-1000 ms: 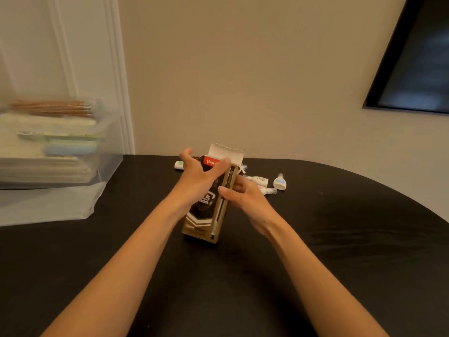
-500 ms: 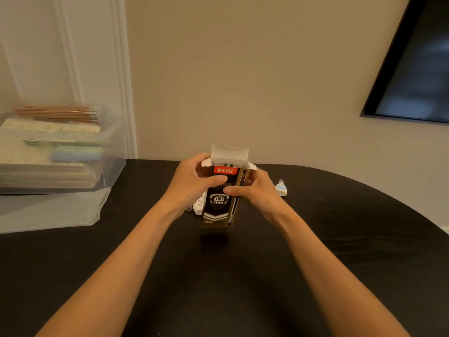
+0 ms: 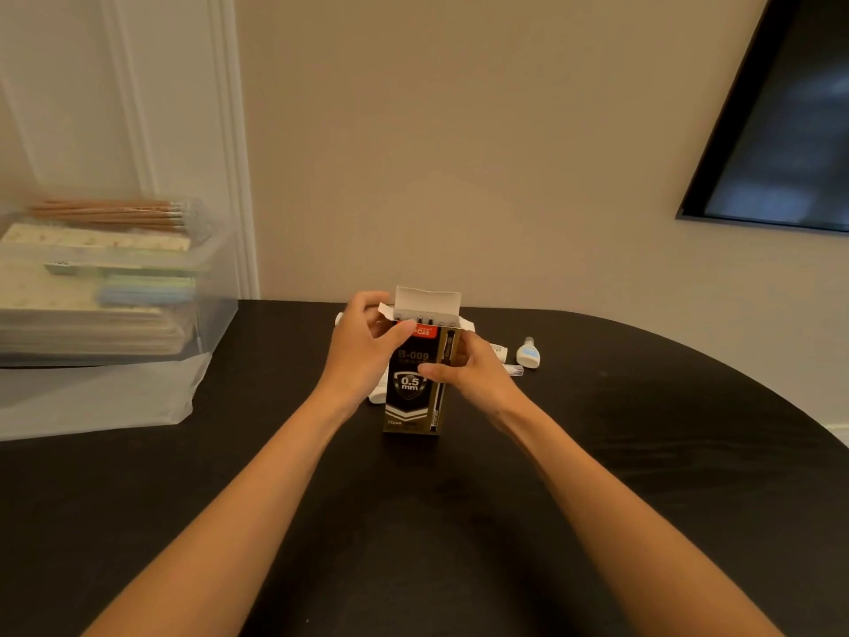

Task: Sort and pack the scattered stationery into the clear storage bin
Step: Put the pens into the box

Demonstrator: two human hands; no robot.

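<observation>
Item 1. Counter point(image 3: 597, 498): black, dull sheen, rounded along its right and far edge. Two bare forearms reach over the near edge toward its middle.

Item 2. Pen box point(image 3: 412, 397): tall cardboard carton, standing upright on the counter, midway between left and right edges and nearer the far edge.
- Front black, with a gold strip down the right side bearing a picture of a pen.
- Red band near the top, white lettering partly covered; "Cat" is legible.
- Below it "B-009", then a shield emblem reading "0.5 mm", then white chevrons. The small print at the foot appears to read "12pcs".
- Top flap point(image 3: 428, 302) open, white inside, standing straight up; dark pen ends show in the mouth.

Item 3. Left hand point(image 3: 363, 356): fingers grasping the box's upper left side, thumb laid across the red band.

Item 4. Right hand point(image 3: 475, 374): fingers wrapped round the box's right side, thumb pressed on the front beside the shield.

Item 5. Small white bottle point(image 3: 528, 354), pale blue label, just beyond the right hand; writing too small to read. A white item point(image 3: 377, 397) shows partly behind the box's left side.

Item 6. Clear storage bin point(image 3: 216, 287): at the far left corner, blurred. Holds stacked paper goods, a pale blue piece point(image 3: 142, 294) and wooden pencils point(image 3: 110, 211) on top.

Item 7. Dark screen point(image 3: 781, 131) on the beige wall, upper right.
</observation>
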